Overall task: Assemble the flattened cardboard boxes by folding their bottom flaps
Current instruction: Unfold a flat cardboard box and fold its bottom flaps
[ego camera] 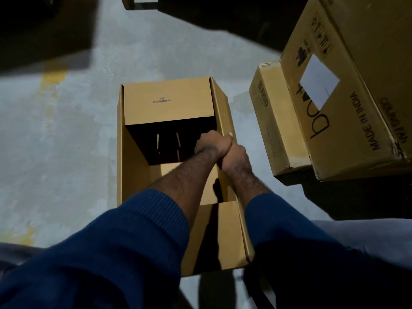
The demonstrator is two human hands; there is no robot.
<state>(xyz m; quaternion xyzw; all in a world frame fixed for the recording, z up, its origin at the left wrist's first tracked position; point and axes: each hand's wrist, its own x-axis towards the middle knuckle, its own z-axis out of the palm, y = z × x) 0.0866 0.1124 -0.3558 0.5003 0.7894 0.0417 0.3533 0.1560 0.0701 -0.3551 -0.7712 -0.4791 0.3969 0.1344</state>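
An opened brown cardboard box point(133, 175) stands on the grey floor below me, its open end facing up. The far flap point(167, 103), with small print on it, is folded inward over the dark inside. My left hand point(211, 144) reaches across the box, and its thumb hooks over the right wall's top edge. Just outside that same wall, my right hand point(235, 158) grips the edge, touching the left hand. Both forearms wear blue sleeves. A near flap point(223, 233) lies folded in under my arms.
Two closed cardboard boxes stand at the right: a narrow one point(276, 121) and a large printed one point(347, 97) with a white label. Dark objects fill the top left and top centre. Grey concrete floor point(66, 141) with yellow paint marks lies to the left.
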